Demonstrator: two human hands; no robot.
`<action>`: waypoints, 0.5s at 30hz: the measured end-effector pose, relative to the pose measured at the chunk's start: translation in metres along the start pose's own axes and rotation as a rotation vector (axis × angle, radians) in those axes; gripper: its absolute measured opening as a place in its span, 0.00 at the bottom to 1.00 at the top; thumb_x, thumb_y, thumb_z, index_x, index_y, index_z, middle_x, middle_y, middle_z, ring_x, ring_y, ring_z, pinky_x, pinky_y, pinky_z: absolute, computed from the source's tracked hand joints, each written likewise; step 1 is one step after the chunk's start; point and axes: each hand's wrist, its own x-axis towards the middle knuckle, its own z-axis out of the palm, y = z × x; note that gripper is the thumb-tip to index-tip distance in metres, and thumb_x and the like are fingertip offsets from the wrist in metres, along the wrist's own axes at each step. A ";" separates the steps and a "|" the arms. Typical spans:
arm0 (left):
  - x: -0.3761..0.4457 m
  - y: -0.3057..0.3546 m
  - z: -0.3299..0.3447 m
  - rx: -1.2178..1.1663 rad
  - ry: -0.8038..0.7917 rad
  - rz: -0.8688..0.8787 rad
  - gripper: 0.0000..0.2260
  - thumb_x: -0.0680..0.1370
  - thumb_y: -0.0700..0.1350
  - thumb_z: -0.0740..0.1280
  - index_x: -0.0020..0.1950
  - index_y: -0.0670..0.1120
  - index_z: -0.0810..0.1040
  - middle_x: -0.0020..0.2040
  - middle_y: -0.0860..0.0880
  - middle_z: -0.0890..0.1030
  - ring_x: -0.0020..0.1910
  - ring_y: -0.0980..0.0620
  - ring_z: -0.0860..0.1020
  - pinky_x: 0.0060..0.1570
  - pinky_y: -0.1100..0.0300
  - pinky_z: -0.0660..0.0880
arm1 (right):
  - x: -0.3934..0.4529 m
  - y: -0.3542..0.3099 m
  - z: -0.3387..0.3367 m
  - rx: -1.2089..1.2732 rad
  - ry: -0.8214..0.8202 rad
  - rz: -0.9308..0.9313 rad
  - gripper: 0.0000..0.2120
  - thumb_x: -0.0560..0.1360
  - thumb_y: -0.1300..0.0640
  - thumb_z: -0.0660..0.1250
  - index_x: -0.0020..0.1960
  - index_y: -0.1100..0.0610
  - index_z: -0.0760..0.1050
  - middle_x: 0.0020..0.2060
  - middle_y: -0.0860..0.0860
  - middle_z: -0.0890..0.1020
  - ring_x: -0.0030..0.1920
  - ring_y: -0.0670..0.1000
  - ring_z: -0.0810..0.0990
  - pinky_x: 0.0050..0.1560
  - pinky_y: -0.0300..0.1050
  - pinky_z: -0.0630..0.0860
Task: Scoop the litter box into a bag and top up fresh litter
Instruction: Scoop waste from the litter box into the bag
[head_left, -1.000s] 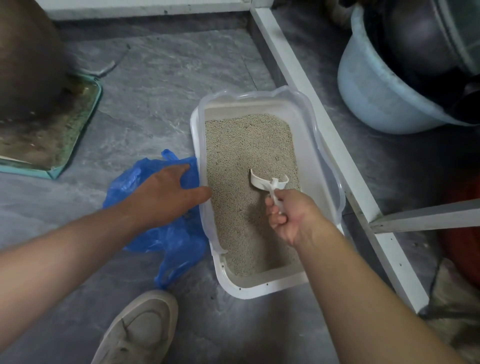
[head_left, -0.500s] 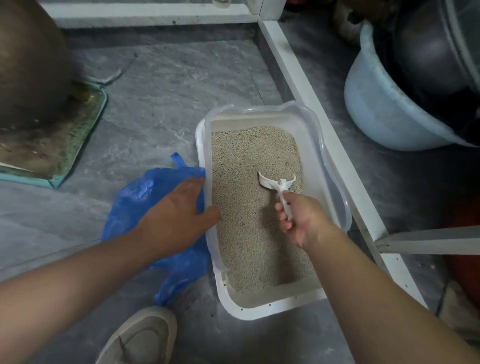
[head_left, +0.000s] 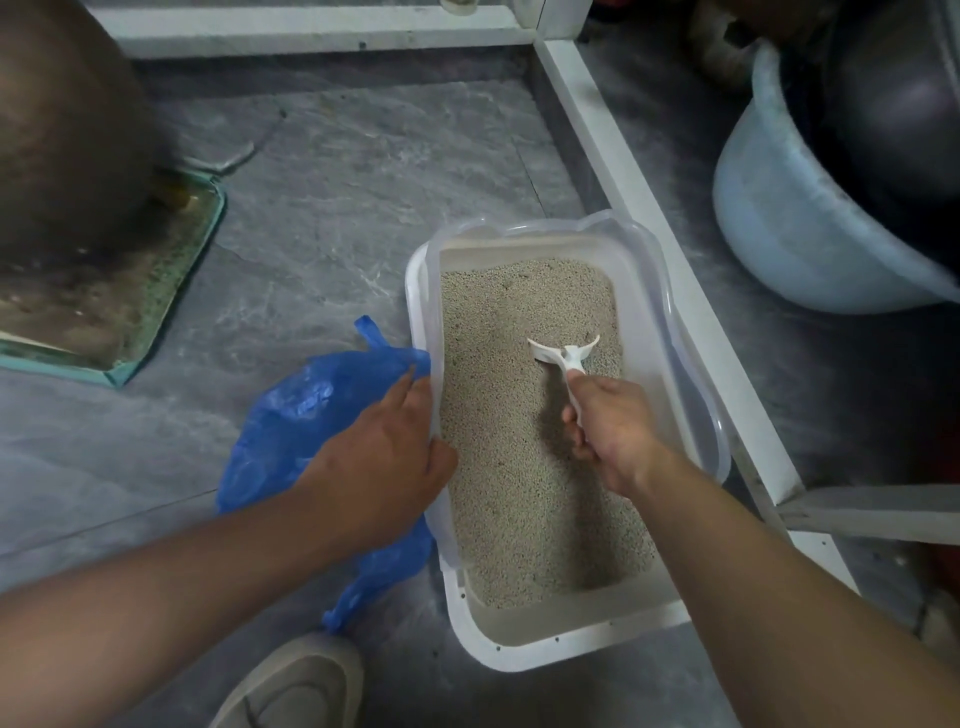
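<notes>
At the left of centre lies our blue bag (head_left: 291, 415), crumpled on the grey floor (head_left: 337, 197) and touching the litter box (head_left: 696, 374), whose rim has dropped lower in the frame than a second ago as our head tips. Our left hand (head_left: 384, 467) has slid off the bag and now clasps the box's left wall, thumb hooked inside and fingers spread along the outside, steadying it. To the right, our right hand (head_left: 613, 431) is closed around the handle of the white scoop (head_left: 563, 356), its blade resting on the litter (head_left: 519, 457) mid-box. We judge scooping is only beginning; nothing is bagged, and no fresh litter is visible.
</notes>
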 end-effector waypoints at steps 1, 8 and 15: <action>0.001 0.000 0.000 0.011 -0.007 0.000 0.32 0.74 0.58 0.52 0.76 0.46 0.59 0.75 0.46 0.64 0.71 0.46 0.68 0.67 0.46 0.70 | 0.000 0.000 0.000 0.005 -0.011 -0.005 0.13 0.83 0.53 0.62 0.51 0.62 0.77 0.29 0.51 0.76 0.24 0.48 0.69 0.23 0.41 0.64; 0.004 -0.001 0.001 0.037 -0.003 0.028 0.26 0.79 0.51 0.57 0.76 0.46 0.59 0.78 0.47 0.61 0.72 0.48 0.67 0.68 0.47 0.70 | -0.002 -0.003 0.014 0.014 -0.091 -0.046 0.13 0.83 0.53 0.62 0.42 0.57 0.76 0.28 0.52 0.74 0.21 0.47 0.67 0.23 0.38 0.62; 0.003 -0.006 0.003 0.045 0.009 0.035 0.28 0.79 0.53 0.55 0.78 0.46 0.56 0.80 0.48 0.57 0.74 0.49 0.66 0.68 0.48 0.70 | -0.004 -0.007 0.047 0.121 -0.106 -0.008 0.11 0.83 0.53 0.62 0.47 0.58 0.78 0.27 0.50 0.75 0.23 0.47 0.68 0.22 0.39 0.62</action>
